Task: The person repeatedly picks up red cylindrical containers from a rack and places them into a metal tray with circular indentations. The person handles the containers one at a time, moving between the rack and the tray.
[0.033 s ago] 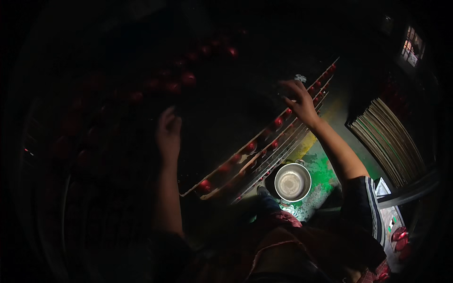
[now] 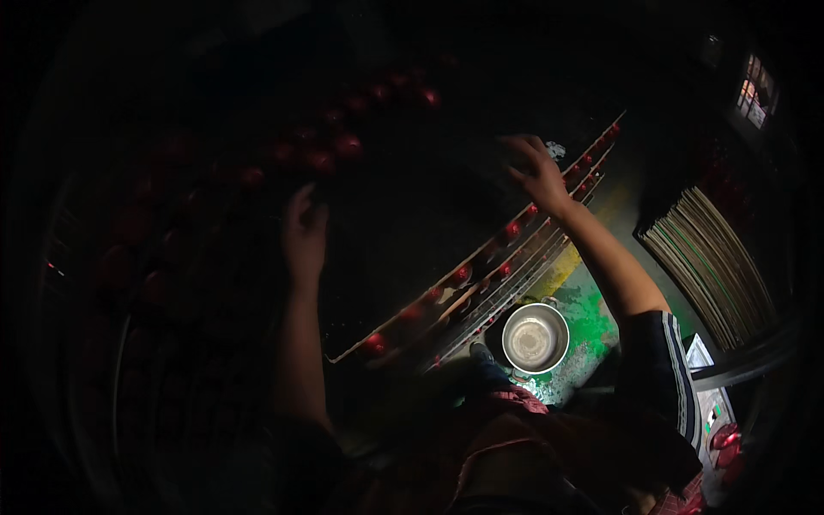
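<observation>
In dim light, my left hand [image 2: 305, 230] is raised at centre left, its fingers pointing up and the thumb apart from them. Nothing shows in it. My right hand [image 2: 539, 176] hangs over the far part of layered racks, fingers stretched leftward and apart, also with nothing visible in it. Below and beside it the stacked racks [image 2: 493, 290] run diagonally, with thin pale edges and shiny red round things [image 2: 461, 274] between the layers. Dark space lies between the hands, and whatever is there is hidden. More red round things [image 2: 348, 146] glint beyond my left hand.
A round metal pot [image 2: 535, 338] with side handles stands on the green-stained floor [image 2: 592, 322] by my shoe. A stack of thin slats or boards [image 2: 711, 268] is at the right, near a dark bar [image 2: 747, 365]. A barred window [image 2: 755, 91] shows at the upper right.
Both hands have shifted slightly up, and my right hand a little to the left. The racks, pot and slats sit slightly lower and further right in the picture.
</observation>
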The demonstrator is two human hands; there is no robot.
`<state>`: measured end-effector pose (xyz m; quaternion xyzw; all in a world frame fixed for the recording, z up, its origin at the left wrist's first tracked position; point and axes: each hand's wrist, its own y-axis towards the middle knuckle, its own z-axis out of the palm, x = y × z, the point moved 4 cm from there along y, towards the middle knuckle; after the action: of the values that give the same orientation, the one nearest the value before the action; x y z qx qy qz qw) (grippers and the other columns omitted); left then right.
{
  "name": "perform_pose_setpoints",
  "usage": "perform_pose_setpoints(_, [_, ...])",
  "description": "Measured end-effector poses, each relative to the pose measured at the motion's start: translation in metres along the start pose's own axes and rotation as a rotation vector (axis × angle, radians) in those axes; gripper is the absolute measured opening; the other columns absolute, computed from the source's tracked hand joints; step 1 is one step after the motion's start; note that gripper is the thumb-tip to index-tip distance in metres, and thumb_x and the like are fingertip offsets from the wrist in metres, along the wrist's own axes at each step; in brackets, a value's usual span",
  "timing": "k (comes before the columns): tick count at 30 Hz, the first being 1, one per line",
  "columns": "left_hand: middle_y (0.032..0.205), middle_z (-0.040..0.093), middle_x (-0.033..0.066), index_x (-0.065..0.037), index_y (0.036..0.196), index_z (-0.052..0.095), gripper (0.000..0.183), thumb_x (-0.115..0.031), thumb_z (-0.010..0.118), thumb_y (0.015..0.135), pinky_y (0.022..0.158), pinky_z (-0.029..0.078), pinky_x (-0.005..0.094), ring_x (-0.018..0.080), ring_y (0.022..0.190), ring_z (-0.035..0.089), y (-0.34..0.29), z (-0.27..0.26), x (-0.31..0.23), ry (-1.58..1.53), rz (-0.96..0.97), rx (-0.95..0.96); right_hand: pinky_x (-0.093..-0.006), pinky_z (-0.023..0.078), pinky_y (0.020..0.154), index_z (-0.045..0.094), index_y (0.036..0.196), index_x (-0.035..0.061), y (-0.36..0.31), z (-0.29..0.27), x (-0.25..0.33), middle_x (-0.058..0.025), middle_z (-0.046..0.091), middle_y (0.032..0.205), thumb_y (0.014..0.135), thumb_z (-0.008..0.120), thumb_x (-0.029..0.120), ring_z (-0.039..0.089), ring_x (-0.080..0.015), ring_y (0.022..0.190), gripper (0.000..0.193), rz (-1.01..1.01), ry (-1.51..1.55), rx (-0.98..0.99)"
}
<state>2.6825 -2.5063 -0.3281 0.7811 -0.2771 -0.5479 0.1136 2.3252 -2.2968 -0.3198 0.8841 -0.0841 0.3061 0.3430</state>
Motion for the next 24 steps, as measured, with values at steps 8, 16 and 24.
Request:
perform_pose_setpoints(8, [0.128,0.061,0.0215,-0.018,0.133,0.061,0.059,-0.038,0.073,0.078,0.103,0.046,0.0438,0.0369,0.120,0.056,0.187,0.077,0.097,0.713,-0.126,0.031,-0.0523,0.041,0.109,0.045,0.146,0.0369,0.230,0.131,-0.085,-0.0220,0.035,0.150,0.086,0.072,0.033,0.037,-0.0462,0.134,0.065,0.146,-0.281,0.203])
perform_pose_setpoints(16, [0.149,0.035,0.0204,-0.035,0.137,0.050,0.069,-0.029,0.075,0.073,0.103,0.047,0.0492,0.0455,0.125,0.051,0.158,0.084,0.097,0.688,-0.295,-0.028,-0.0476,0.044,0.106,0.044,0.144,0.0416,0.269,0.202,-0.148,-0.0228,0.039,0.144,0.087,0.072,0.020,0.045,-0.0436,0.129,0.067,0.062,-0.175,0.198])
perform_pose_setpoints(24, [0.145,0.042,0.0167,-0.022,0.137,0.052,0.068,-0.011,0.078,0.076,0.109,0.041,0.0429,0.0365,0.131,0.048,0.093,0.035,0.107,0.341,-0.095,-0.270,-0.0415,0.040,0.109,0.052,0.143,0.0206,0.207,0.162,-0.164,-0.0181,0.051,0.140,0.087,0.069,0.011,0.049,-0.0350,0.128,0.059,-0.016,0.063,-0.111])
